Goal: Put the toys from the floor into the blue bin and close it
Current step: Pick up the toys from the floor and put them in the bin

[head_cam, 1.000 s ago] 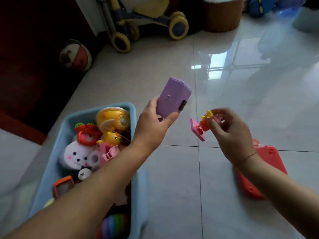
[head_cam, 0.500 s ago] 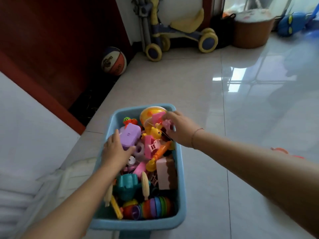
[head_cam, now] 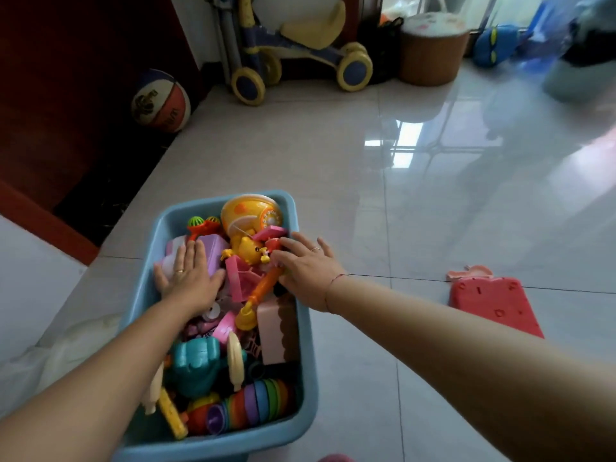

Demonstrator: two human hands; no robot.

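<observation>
Left hand (head_cam: pixel 186 278): fingers straight, pressing down purple toy (head_cam: pixel 213 253) inside blue bin (head_cam: pixel 306 361).
Right hand (head_cam: pixel 305 266): fingers released, resting across piled toys (head_cam: pixel 246 285) by far rim.
Red slab toy (head_cam: pixel 490 305): lying flat on floor (head_cam: pixel 433 211), well right of bin.
Handling: likely light, stiff, smooth plastic; gripping across its long edges.

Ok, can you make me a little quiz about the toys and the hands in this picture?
1. True or false: the red toy lies inside the blue bin.
2. The left hand presses flat on which thing? A the purple toy, B the basketball, C the rainbow rings.
3. Fill in: the duck in the bin is ____.

Key: 1 false; 2 A; 3 yellow.
</observation>
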